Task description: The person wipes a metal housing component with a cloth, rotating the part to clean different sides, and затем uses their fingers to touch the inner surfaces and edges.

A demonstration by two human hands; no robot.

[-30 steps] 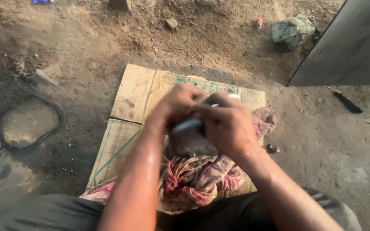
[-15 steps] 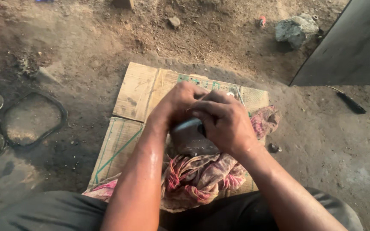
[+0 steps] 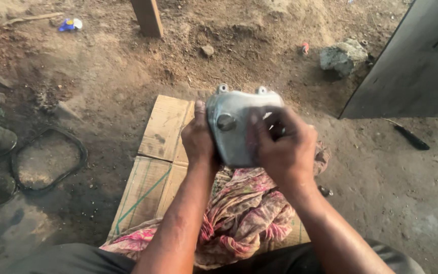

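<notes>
right hand (image 3: 285, 147) hides part of the metal cover (image 3: 234, 129)

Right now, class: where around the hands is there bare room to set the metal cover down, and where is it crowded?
Bare cardboard lies left of the left hand; open dirt between the right hand and dark tool. Crowded: the patterned cloth under the metal cover; the rubber ring far left.

A flattened cardboard sheet (image 3: 160, 132) is laid on the dirt under a patterned cloth (image 3: 244, 213) — a rubber ring (image 3: 46, 160) lies left, a rock (image 3: 343, 55) far right.
</notes>
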